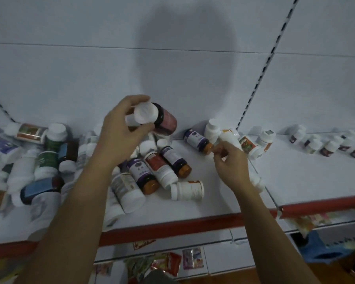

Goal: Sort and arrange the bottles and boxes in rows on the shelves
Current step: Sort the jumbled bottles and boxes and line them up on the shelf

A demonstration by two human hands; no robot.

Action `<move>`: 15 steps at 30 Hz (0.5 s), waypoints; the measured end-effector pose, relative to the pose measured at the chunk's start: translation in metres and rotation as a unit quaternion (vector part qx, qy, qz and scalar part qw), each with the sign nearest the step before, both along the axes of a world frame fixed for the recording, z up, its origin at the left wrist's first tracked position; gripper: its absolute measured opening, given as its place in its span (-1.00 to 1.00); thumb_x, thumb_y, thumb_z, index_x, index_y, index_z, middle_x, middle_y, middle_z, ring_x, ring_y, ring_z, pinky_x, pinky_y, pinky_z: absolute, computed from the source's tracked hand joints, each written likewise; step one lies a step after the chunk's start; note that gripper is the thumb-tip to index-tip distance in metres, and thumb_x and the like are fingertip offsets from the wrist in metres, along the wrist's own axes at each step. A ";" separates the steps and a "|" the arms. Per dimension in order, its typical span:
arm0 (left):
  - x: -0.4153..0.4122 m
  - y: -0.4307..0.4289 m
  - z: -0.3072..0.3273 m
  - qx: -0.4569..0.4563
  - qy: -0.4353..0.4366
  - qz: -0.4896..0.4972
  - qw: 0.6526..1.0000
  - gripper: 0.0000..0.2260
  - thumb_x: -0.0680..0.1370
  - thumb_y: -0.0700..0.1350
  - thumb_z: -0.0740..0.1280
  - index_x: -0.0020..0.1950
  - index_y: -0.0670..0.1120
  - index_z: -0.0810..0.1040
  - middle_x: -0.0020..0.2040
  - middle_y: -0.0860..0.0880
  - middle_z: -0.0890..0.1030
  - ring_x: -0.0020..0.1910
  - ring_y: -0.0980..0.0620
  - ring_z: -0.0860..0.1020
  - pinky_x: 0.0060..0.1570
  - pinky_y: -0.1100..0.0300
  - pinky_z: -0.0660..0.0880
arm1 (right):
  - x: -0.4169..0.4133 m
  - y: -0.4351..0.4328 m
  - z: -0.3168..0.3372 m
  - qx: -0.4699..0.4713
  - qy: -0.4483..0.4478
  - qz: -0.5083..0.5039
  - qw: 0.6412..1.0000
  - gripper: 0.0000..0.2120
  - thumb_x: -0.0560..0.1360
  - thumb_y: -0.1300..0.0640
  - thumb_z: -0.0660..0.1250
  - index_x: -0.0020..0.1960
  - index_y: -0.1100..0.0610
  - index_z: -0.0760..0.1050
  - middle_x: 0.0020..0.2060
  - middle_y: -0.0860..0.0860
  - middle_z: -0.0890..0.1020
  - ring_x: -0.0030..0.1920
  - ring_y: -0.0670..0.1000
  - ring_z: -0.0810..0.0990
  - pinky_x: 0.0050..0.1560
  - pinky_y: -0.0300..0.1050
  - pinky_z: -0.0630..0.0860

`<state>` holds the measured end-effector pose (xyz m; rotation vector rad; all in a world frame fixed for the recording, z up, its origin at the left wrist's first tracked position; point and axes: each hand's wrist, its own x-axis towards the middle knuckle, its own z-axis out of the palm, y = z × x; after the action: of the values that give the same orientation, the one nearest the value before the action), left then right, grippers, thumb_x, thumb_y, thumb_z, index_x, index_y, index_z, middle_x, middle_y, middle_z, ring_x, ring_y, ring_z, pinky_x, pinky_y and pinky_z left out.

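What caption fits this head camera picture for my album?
Left hand holds a dark bottle, right hand grips a white bottle over the cluttered shelf.

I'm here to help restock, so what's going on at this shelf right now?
A person is sorting bottles on a white shelf. Their left hand holds a dark bottle with a pink label and white cap above the heap, while the right hand grips a white bottle. Most other bottles lie jumbled on their sides; some small bottles sit in a loose row further right.
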<state>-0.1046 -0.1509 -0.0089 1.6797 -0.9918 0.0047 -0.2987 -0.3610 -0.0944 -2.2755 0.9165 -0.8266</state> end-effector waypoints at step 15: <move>0.038 0.126 -0.019 0.026 0.003 0.268 0.963 -0.57 0.52 -0.20 0.48 0.33 0.08 0.47 0.31 0.12 0.48 0.19 0.08 0.50 0.03 0.34 0.46 | 0.137 0.139 0.031 -0.042 0.080 0.409 0.908 -0.71 0.49 0.13 0.32 0.21 -0.01 0.50 0.04 0.05 0.57 0.00 0.05 0.55 0.00 -0.03 0.54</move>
<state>-0.0664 -0.0250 -0.0283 1.9492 -0.5082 0.3334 -0.1619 -0.2215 -0.0637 -2.4906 -0.0738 -0.3015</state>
